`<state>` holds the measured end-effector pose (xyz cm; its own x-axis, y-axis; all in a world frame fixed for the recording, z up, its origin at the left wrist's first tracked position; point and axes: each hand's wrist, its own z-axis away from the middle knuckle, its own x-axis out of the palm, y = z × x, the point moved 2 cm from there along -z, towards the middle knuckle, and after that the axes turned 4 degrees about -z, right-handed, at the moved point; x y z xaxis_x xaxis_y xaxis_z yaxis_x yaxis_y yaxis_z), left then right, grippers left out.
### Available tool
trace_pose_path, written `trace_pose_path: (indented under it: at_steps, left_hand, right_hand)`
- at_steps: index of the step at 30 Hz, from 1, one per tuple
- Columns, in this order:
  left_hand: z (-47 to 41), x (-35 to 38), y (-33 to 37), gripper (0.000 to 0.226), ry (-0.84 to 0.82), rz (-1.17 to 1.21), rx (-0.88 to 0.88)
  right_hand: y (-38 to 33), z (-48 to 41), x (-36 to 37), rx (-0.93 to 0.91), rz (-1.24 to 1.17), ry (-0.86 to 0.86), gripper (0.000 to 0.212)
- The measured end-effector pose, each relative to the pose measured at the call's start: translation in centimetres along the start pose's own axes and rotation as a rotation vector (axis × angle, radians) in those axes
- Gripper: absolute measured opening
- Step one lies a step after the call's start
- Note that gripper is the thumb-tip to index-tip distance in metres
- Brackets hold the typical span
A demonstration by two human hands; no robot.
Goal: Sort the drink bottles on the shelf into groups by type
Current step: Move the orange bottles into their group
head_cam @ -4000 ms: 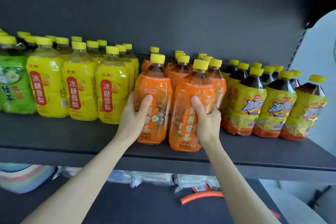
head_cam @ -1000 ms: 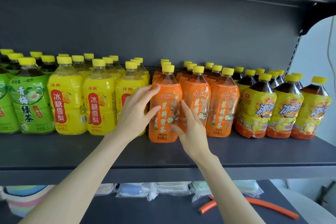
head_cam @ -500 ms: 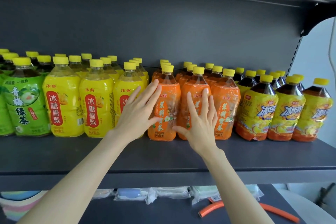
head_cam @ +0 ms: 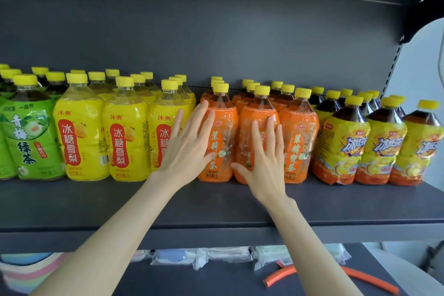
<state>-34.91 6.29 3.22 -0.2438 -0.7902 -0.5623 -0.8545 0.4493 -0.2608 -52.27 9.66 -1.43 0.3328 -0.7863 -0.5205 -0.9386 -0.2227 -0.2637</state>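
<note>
Left hand point(head_cam: 189, 151), right hand point(head_cam: 266, 163): held flat, fingers straight, against orange-labelled plastic bottles point(head_cam: 299, 132) | risk: row may be toppled backward if pushed high.

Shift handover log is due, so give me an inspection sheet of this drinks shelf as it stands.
Surface: dark grey metal shelf, bottles standing along it.
Job's things: yellow-capped plastic bottles, upright, four groups left to right: green-label tea bottles, yellow-label bottles, orange-label bottles, dark-tea bottles with yellow-orange labels.
Clutter: orange hose and clear-wrapped packets on the lower shelf.
Hands: left hand and right hand, fingers straight, flat against front orange-label bottles.
Cables: nothing seen.
Surroundings: dark grey back panel.
</note>
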Motion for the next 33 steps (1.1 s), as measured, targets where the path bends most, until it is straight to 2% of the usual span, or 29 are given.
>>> trace_pose_path:
  at_steps: [5,13,19,24,27,29,31,33]
  left_hand:
    - [-0.6,0.2,0.5,0.111,-0.072,0.022,0.046]
    - [0.0,0.1,0.4,0.095,0.035,0.033,0.016]
    - [0.0,0.3,0.4,0.094,0.025,0.033,-0.008]
    - [0.6,0.7,0.9,0.094,0.015,0.06,-0.048]
    - [0.9,1.1,1.9,0.094,0.042,0.077,-0.06]
    - [0.6,1.2,2.6,0.097,0.047,0.089,-0.042]
    - [0.2,1.4,3.0,0.1,0.039,0.085,-0.027]
    - [-0.1,1.7,3.1,0.102,0.029,0.074,-0.029]
  right_hand:
    - [0.7,0.0,-0.3,0.011,-0.038,0.005,0.105]
    - [0.7,0.4,-0.2,-0.058,-0.053,0.074,0.095]
    - [0.6,0.3,-0.2,-0.054,-0.033,0.093,0.095]
    - [0.9,0.1,-1.4,-0.053,-0.1,0.03,0.089]
    - [2.1,0.2,-2.8,0.006,-0.152,0.071,0.084]
    - [2.9,0.3,-3.5,0.112,-0.089,0.135,0.087]
    - [3.6,0.1,-3.6,0.228,-0.065,0.09,0.099]
    - [4.1,-0.3,-3.5,0.261,-0.09,0.015,0.107]
